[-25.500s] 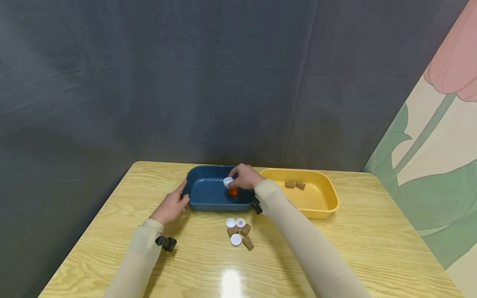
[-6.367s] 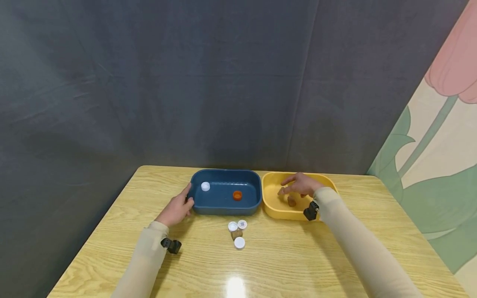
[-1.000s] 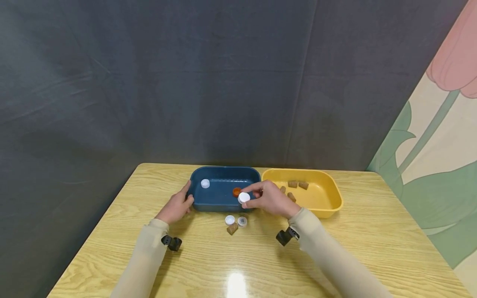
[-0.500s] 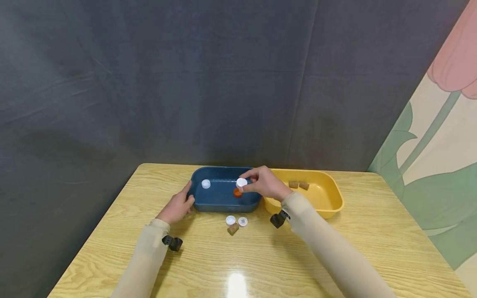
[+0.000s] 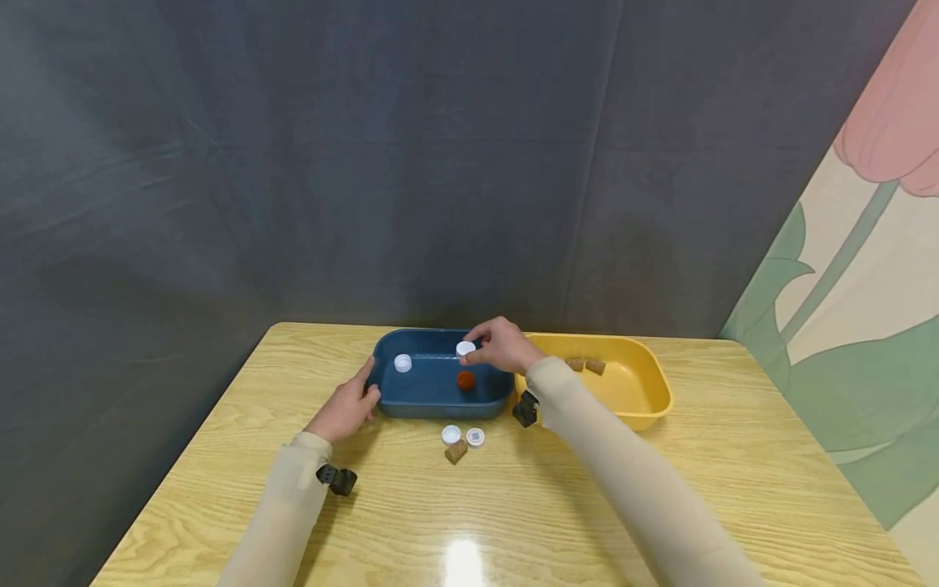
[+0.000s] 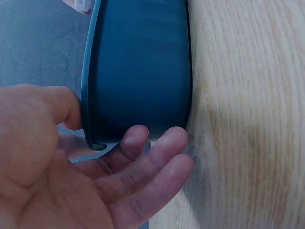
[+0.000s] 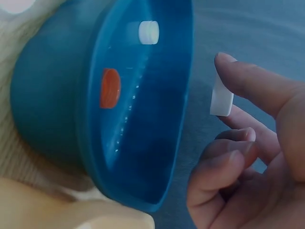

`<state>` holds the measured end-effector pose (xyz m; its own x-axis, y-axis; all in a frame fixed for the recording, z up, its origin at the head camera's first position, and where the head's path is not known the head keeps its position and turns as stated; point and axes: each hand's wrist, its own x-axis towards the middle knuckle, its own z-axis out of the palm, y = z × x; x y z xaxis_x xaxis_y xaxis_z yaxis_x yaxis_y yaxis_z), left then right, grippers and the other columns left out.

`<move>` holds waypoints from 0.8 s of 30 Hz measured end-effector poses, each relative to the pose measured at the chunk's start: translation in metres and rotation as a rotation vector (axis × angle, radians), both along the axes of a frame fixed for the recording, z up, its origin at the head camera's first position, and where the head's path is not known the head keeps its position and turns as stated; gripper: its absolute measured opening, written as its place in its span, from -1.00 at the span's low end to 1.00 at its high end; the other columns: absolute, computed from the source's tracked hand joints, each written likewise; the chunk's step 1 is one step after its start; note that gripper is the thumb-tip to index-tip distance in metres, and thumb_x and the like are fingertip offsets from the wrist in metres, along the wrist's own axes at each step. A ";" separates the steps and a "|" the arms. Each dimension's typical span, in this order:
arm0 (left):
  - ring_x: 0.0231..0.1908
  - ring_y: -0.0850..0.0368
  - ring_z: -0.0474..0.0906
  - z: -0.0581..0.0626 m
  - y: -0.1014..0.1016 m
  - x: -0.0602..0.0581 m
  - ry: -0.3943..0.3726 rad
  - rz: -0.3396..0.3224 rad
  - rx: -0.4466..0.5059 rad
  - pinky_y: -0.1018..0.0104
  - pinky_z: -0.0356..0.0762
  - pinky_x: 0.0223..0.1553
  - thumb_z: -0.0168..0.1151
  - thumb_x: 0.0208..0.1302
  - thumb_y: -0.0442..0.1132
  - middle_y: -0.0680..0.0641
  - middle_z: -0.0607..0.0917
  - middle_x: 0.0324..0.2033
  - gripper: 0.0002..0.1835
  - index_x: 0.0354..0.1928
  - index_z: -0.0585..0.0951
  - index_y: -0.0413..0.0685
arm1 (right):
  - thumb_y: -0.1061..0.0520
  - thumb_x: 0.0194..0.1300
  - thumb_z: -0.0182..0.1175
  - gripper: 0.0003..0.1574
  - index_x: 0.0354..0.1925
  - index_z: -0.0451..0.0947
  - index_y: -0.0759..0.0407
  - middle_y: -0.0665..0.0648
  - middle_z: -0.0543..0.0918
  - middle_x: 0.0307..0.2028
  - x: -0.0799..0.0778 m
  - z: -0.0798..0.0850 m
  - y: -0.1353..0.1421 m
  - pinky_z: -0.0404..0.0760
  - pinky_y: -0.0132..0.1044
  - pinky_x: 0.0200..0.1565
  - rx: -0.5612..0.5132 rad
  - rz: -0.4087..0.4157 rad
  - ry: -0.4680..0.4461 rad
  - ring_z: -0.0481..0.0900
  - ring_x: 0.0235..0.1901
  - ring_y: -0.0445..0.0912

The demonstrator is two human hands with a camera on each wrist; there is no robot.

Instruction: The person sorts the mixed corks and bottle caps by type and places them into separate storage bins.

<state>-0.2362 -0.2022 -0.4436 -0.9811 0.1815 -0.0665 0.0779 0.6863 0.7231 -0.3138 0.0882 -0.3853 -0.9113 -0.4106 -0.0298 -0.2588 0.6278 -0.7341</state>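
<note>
My right hand (image 5: 504, 346) pinches a white bottle cap (image 5: 465, 349) between thumb and index finger, above the back right part of the blue tray (image 5: 440, 411). In the right wrist view this cap (image 7: 222, 98) is seen edge-on, over the tray's rim. Inside the tray lie an orange cap (image 5: 465, 381) and another white cap (image 5: 403, 363). My left hand (image 5: 345, 410) grips the tray's left end; in the left wrist view the thumb bends at the rim and several fingertips (image 6: 175, 138) lie along the outer wall.
A yellow tray (image 5: 632, 401) stands right of the blue one, with corks (image 5: 596, 367) in it, partly hidden by the right arm. On the table before the blue tray lie a white cap (image 5: 451, 435), a cap with a square code (image 5: 475, 438) and a cork (image 5: 456, 452).
Over the last second my right hand has carried the white cap back and left over the blue tray. Since the oldest frames, corks have moved from table to yellow tray. Left hand stays put.
</note>
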 end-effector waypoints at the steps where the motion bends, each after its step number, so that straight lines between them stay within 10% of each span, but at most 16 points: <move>1: -0.52 0.08 0.48 0.001 0.000 0.001 -0.003 0.001 0.003 0.29 0.36 -0.50 -0.18 0.54 -0.23 -0.22 0.61 -0.48 -0.30 0.59 -0.15 -0.19 | 0.10 0.14 0.49 -0.63 -0.06 0.74 0.17 0.09 0.58 -0.39 -0.002 -0.001 -0.002 0.37 -0.32 -0.42 0.009 -0.002 -0.002 0.38 -0.48 -0.09; 14: -0.46 -0.03 0.54 0.001 0.000 0.001 0.007 0.001 0.010 0.26 0.38 -0.47 -0.18 0.55 -0.22 -0.23 0.61 -0.47 -0.30 0.59 -0.14 -0.20 | 0.03 0.16 0.49 -0.58 -0.05 0.72 0.20 0.15 0.62 -0.02 -0.015 -0.013 -0.020 0.58 -0.21 -0.09 0.108 -0.092 -0.047 0.51 -0.17 0.00; 24: -0.53 0.08 0.46 0.000 0.001 0.001 0.001 0.009 0.018 0.26 0.36 -0.50 -0.18 0.54 -0.22 -0.24 0.61 -0.48 -0.29 0.60 -0.14 -0.15 | -0.01 0.14 0.49 -0.53 -0.04 0.70 0.20 0.14 0.64 -0.01 -0.018 -0.020 -0.028 0.60 -0.22 -0.20 0.186 -0.079 -0.055 0.54 -0.26 -0.02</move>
<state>-0.2354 -0.2013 -0.4435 -0.9828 0.1737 -0.0625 0.0723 0.6737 0.7354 -0.3321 0.0602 -0.4057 -0.9355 -0.3206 -0.1487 -0.1661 0.7704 -0.6156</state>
